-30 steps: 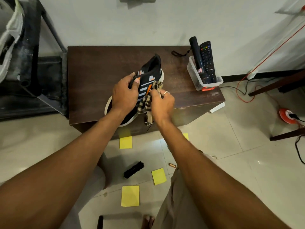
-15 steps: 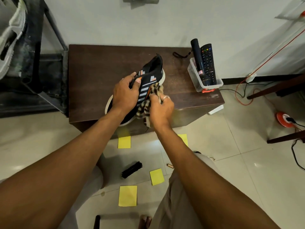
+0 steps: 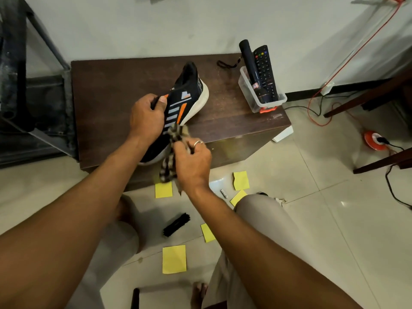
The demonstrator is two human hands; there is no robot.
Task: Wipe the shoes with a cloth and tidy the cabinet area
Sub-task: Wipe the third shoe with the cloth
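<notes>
Sliding from the middle of the shoe's side toward its toe end at 7 o'clock, the cloth [image 3: 172,150] and the right hand [image 3: 194,161] now sit nearer the cabinet's front edge than half a second ago. That reads as one wiping stroke along the outer side nearing its finish, so another pass or a turn of the shoe probably follows.

At the left, the left hand [image 3: 146,118] steadies the shoe [image 3: 187,97]. Its fingers are curled over the dark upper and the thumb presses on the side next to the grey and orange stripes. The shoe rests tilted on the dark wooden cabinet [image 3: 107,97], heel toward 1 o'clock, toe toward 7 o'clock and partly hidden by both hands. The right hand's fingers are curled in and bunch the checked cloth against the sole's edge. A loose tail of the cloth hangs below the hand, over the cabinet front.

At about 2 o'clock from the shoe, near the cabinet's right end, stands a clear plastic bin [image 3: 249,97]. In it a black remote [image 3: 264,68] and a black tube-shaped object [image 3: 248,61] lean upright toward the wall. What else lies at its bottom I cannot tell.

On the floor at 6 o'clock lie yellow notes [image 3: 174,259] and a black brush [image 3: 176,224], so the tidying looks undone.
</notes>
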